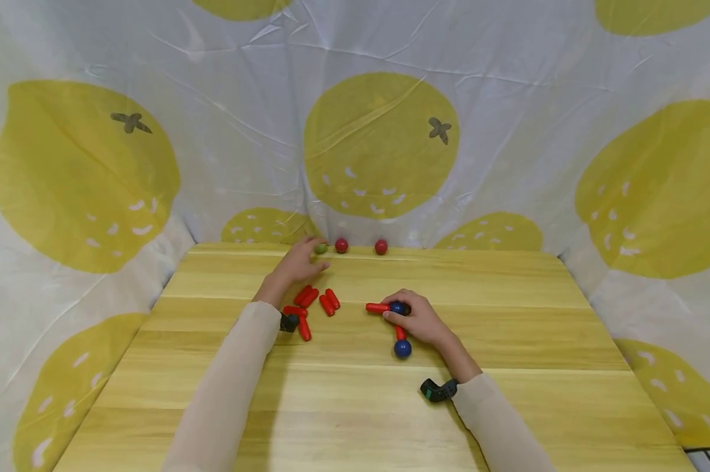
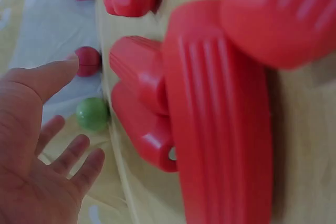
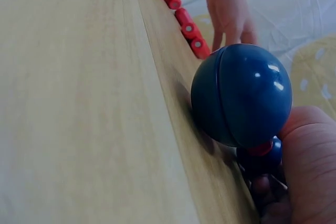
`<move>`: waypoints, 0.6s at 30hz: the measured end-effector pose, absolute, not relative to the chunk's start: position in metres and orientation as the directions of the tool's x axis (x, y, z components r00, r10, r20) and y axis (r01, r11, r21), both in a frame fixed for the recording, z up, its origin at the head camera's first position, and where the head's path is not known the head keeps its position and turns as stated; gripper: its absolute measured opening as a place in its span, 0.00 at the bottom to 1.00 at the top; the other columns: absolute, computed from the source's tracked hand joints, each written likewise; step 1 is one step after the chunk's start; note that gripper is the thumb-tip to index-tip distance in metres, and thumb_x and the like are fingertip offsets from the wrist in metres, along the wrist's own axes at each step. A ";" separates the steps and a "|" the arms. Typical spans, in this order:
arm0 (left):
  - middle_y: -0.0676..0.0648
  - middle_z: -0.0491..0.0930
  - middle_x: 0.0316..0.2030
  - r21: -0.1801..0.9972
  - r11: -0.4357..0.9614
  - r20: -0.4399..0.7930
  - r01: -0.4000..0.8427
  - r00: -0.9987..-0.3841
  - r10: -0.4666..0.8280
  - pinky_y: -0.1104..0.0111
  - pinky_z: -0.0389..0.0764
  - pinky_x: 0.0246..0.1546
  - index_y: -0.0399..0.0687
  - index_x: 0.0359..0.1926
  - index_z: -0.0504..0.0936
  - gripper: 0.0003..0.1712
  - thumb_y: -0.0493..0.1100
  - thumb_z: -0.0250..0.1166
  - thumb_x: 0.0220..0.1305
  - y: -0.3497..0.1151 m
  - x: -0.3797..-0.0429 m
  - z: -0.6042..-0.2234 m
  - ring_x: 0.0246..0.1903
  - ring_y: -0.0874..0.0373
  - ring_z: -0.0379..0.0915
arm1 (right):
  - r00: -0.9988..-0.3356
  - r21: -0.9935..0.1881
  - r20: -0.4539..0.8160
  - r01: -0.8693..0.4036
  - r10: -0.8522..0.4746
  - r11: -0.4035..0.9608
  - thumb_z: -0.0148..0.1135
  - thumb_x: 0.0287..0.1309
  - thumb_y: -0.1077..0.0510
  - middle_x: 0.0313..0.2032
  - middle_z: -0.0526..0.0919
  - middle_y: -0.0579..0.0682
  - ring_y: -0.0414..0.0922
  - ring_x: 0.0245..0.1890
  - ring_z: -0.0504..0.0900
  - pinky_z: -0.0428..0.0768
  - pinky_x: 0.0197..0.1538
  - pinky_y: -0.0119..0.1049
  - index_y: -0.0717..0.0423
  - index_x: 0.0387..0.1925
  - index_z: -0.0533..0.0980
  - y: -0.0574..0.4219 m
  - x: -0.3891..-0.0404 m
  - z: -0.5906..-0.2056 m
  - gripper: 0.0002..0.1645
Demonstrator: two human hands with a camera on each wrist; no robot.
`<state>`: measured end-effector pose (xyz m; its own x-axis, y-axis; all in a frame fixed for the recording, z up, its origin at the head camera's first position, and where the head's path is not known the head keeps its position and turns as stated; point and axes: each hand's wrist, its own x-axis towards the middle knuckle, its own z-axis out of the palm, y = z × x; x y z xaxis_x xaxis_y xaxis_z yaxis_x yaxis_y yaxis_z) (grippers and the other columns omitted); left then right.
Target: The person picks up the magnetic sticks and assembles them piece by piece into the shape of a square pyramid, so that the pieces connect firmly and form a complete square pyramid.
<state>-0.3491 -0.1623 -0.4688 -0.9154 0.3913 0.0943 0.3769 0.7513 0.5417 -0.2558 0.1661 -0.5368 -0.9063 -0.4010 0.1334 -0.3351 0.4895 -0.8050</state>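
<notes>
My right hand (image 1: 421, 319) grips a blue ball (image 1: 398, 307) that joins two red magnetic rods. One rod (image 1: 375, 308) points left; the other (image 1: 400, 332) runs towards me and ends in a second blue ball (image 1: 402, 349). In the right wrist view this near ball (image 3: 247, 95) looms large beside the thumb. Reaching to the back edge of the table, my left hand (image 1: 298, 263) has its fingers spread beside a green ball (image 1: 321, 249). The left wrist view shows nothing in that palm, with the green ball (image 2: 92, 114) beyond the fingers.
Two dark red balls (image 1: 341, 246) stand along the back edge, right of the green one. Several loose red rods (image 1: 329, 302) lie near my left wrist, some side by side. A lemon-print cloth (image 1: 384, 144) hangs right behind the wooden table (image 1: 343, 406).
</notes>
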 end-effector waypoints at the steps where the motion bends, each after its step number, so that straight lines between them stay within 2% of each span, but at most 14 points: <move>1: 0.32 0.60 0.75 0.535 0.751 0.097 0.388 -0.911 0.402 0.39 0.62 0.73 0.40 0.75 0.67 0.37 0.43 0.68 0.69 -0.163 -0.351 -0.470 0.74 0.31 0.55 | -0.906 -0.805 0.133 -0.336 -0.401 0.490 0.71 0.65 0.51 0.49 0.85 0.44 0.45 0.53 0.80 0.75 0.60 0.45 0.41 0.50 0.85 0.166 -0.256 -0.537 0.13; 6: 0.34 0.47 0.81 0.503 0.756 0.054 0.418 -0.889 0.455 0.39 0.58 0.75 0.41 0.79 0.59 0.40 0.42 0.64 0.72 -0.168 -0.355 -0.478 0.77 0.30 0.48 | -0.911 -0.807 0.144 -0.334 -0.388 0.486 0.72 0.64 0.51 0.48 0.86 0.44 0.45 0.52 0.81 0.76 0.60 0.45 0.40 0.49 0.85 0.166 -0.255 -0.538 0.12; 9: 0.34 0.45 0.81 0.495 0.772 0.009 0.398 -0.891 0.454 0.40 0.58 0.75 0.41 0.80 0.57 0.39 0.41 0.62 0.73 -0.169 -0.354 -0.481 0.77 0.31 0.48 | -0.914 -0.813 0.144 -0.328 -0.379 0.482 0.72 0.63 0.52 0.48 0.86 0.44 0.45 0.51 0.81 0.76 0.60 0.45 0.41 0.48 0.86 0.166 -0.255 -0.537 0.12; 13: 0.33 0.57 0.77 0.510 0.791 0.009 0.339 -0.921 0.389 0.43 0.63 0.74 0.41 0.76 0.65 0.33 0.41 0.62 0.74 -0.169 -0.353 -0.484 0.74 0.33 0.58 | -0.912 -0.811 0.151 -0.335 -0.382 0.480 0.72 0.63 0.52 0.48 0.86 0.44 0.46 0.52 0.81 0.76 0.60 0.46 0.42 0.48 0.86 0.167 -0.256 -0.537 0.12; 18: 0.33 0.70 0.66 0.518 0.802 0.046 0.299 -0.945 0.323 0.48 0.74 0.66 0.38 0.64 0.76 0.21 0.38 0.63 0.73 -0.170 -0.352 -0.488 0.62 0.37 0.71 | -0.911 -0.809 0.158 -0.341 -0.380 0.480 0.72 0.63 0.52 0.48 0.86 0.44 0.45 0.52 0.81 0.76 0.60 0.45 0.42 0.48 0.86 0.167 -0.256 -0.538 0.12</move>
